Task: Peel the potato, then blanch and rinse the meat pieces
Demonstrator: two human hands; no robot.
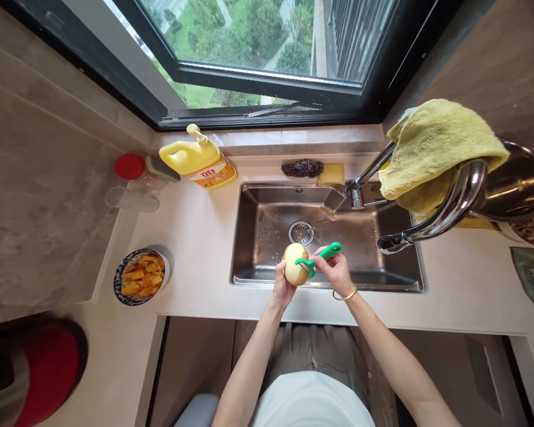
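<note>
A pale, rounded potato (295, 263) is gripped by my left hand (283, 289) over the front edge of the sink. My right hand (337, 271) is closed around a green peeler (330, 251), whose head rests against the potato's right side. Much of the potato's surface looks pale and bare, with a browner patch near its top. Below both hands lies the steel sink (267, 222), with its round drain strainer (301, 233) just beyond the potato. My left fingers are partly hidden behind the potato.
A bowl of orange chunks (141, 276) stands on the left counter. Behind it are a yellow detergent bottle (200, 160) and a red-lidded jar (130, 167). A scourer (302, 168) and sponge (331, 174) sit behind the sink. The faucet (454, 207), draped with a yellow cloth (440, 148), overhangs the right side.
</note>
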